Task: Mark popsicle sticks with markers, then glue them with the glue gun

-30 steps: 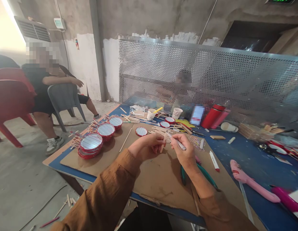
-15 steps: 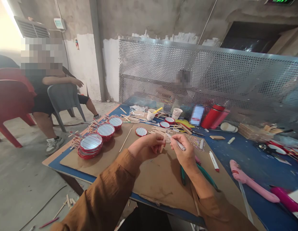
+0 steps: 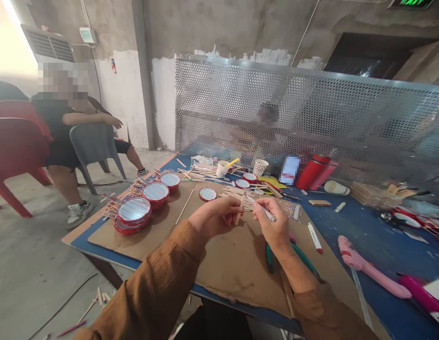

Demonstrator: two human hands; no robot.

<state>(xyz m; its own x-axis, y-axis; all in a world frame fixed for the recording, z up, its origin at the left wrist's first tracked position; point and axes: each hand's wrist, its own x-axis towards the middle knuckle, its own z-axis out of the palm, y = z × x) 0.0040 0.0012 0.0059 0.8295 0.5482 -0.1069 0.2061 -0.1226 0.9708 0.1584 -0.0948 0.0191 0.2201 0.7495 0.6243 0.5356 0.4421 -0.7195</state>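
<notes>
Recording little change, the left hand (image 3: 217, 212) pinched a wooden craft stick (image 3: 241, 207) while the right hand (image 3: 274, 222) pinched a white marker (image 3: 266, 212) beside it, red-rimmed round frames (image 3: 133, 210) lying at 10 o'clock.

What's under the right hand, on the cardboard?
Green-handled pliers lie on the cardboard sheet below the right hand, their handles spread apart. The hand and wrist cover the pliers' head, so its shape can't be seen.

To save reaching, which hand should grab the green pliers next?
Probably the right hand: pliers lie near its wrist, though it holds a pen; the left hand is farther, holding a stick.
</notes>
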